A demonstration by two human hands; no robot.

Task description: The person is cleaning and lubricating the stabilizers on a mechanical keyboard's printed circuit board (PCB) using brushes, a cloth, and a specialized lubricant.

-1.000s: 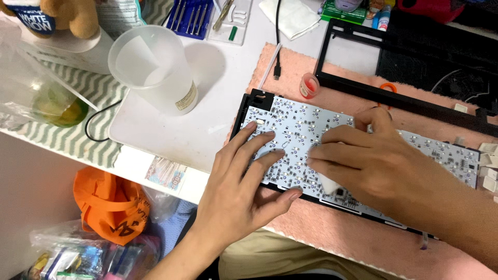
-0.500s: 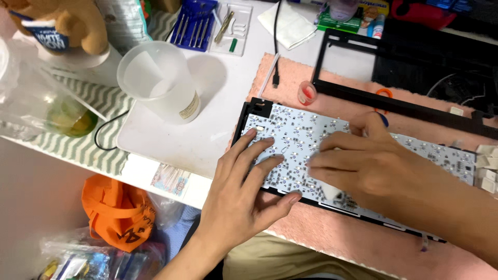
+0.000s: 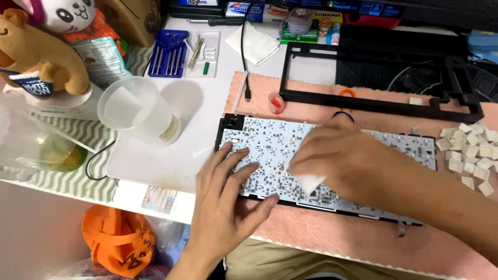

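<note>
A keyboard with its keycaps off (image 3: 270, 148) lies on a pink towel (image 3: 321, 233), its white switch plate facing up. My left hand (image 3: 228, 202) lies flat with spread fingers on the keyboard's near left corner. My right hand (image 3: 353, 163), blurred, presses a small white wipe (image 3: 309, 182) against the plate near the middle. Loose white keycaps (image 3: 469, 155) are heaped on the towel at the right.
A black keyboard frame (image 3: 378, 101) lies behind on the towel, with a small red-capped pot (image 3: 276, 102) beside it. A translucent measuring cup (image 3: 140, 116), a blue screwdriver set (image 3: 168, 52), plush toys (image 3: 36, 49) and a black cable (image 3: 244, 57) sit left and behind. An orange bag (image 3: 116, 241) is on the floor.
The camera view has tilted up and back, showing more of the desk. My right hand has shifted slightly along the plate with the wipe; my left hand stays on the keyboard's left end.
</note>
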